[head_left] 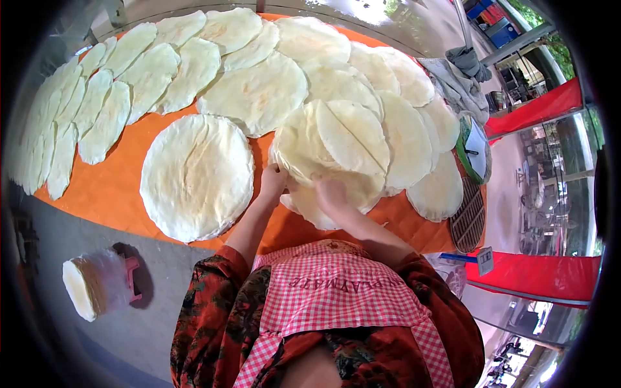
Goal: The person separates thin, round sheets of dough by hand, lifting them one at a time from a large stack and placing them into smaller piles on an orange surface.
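Observation:
A thin, pale round flatbread (297, 145) lies in front of me, partly under a folded flatbread (352, 136). At its near left edge, my left hand (273, 181) is closed in a pinch on the rim. My right hand (330, 193) is also closed on the flatbread, a little to the right, with its fingertips partly hidden. Under and below my hands shows another flatbread (310, 205). To the left sits a thick round stack of flatbreads (197, 178), apart from my left hand.
Many overlapping flatbreads (255, 94) cover the far side of the orange tablecloth (110, 187). At the right edge are a grey cloth (456, 87), a green-rimmed round object (475, 149) and a brown slatted piece (468, 216). A bagged flatbread stack (97, 284) rests on a pink stool (132, 279).

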The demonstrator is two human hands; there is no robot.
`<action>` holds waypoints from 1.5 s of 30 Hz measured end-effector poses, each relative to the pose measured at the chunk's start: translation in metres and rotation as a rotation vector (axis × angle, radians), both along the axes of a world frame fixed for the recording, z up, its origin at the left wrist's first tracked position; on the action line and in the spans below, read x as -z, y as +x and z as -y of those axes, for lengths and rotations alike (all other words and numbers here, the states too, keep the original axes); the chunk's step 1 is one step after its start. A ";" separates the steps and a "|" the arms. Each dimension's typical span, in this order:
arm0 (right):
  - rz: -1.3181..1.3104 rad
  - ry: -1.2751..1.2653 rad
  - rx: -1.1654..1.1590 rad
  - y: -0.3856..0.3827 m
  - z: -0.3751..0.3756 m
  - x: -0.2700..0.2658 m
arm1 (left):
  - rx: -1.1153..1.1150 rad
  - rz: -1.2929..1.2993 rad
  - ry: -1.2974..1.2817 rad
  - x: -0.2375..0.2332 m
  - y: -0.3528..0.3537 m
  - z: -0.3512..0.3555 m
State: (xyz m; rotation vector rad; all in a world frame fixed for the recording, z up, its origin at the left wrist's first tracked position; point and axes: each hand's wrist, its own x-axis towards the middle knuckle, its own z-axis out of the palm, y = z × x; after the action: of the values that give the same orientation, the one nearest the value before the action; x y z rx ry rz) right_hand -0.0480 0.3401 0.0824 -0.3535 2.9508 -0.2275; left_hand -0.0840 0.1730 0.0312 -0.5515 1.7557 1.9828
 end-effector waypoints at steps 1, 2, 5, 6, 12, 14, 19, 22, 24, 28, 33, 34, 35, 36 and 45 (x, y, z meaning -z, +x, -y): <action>0.040 0.021 -0.011 0.004 0.008 -0.001 | -0.015 0.030 0.048 -0.010 0.001 0.000; 0.084 0.041 -0.021 0.011 0.015 -0.002 | -0.030 0.063 0.095 -0.020 0.003 0.002; 0.114 -0.112 0.095 0.027 0.025 -0.013 | -0.048 0.148 0.179 -0.015 0.004 0.004; 0.115 -0.152 0.128 0.026 0.028 -0.013 | -0.055 0.174 0.201 -0.017 0.004 0.004; 0.200 -0.453 0.301 -0.011 -0.005 0.022 | -0.093 0.110 0.503 -0.031 0.022 -0.019; 0.285 -0.457 0.344 -0.037 -0.032 0.017 | -0.061 0.074 0.556 -0.031 0.030 -0.024; 0.305 -0.347 0.270 -0.119 -0.114 -0.061 | -0.114 -0.428 -0.229 0.011 0.050 -0.032; -0.035 -0.294 0.222 -0.139 -0.127 -0.177 | -0.267 -0.646 -0.908 0.023 0.062 -0.014; -0.186 -0.172 0.008 -0.123 -0.114 -0.233 | -0.310 -0.519 -0.770 0.044 0.067 -0.009; -0.329 -0.111 0.042 -0.057 -0.064 -0.211 | -0.208 -0.264 -0.461 0.024 0.055 -0.008; -0.101 -0.106 -0.009 -0.006 -0.028 -0.003 | -0.054 -0.178 -0.456 0.014 0.053 0.004; -0.029 -0.123 -0.093 0.001 -0.027 0.023 | -0.079 -0.163 -0.325 0.019 0.055 0.004; -0.060 -0.125 -0.082 0.003 -0.021 0.028 | -0.103 -0.146 -0.192 0.029 0.057 0.003; -0.087 -0.126 -0.070 0.005 -0.015 0.031 | -0.126 -0.125 -0.058 0.035 0.061 0.003; -0.034 -0.191 -0.030 0.016 -0.002 0.000 | -0.243 0.117 0.717 0.017 0.072 0.003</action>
State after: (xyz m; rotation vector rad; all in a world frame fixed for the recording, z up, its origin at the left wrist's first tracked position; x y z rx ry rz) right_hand -0.0316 0.3424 0.0828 -0.4294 2.9617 -0.5071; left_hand -0.0124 0.1695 0.0141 -0.6215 0.8331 2.4862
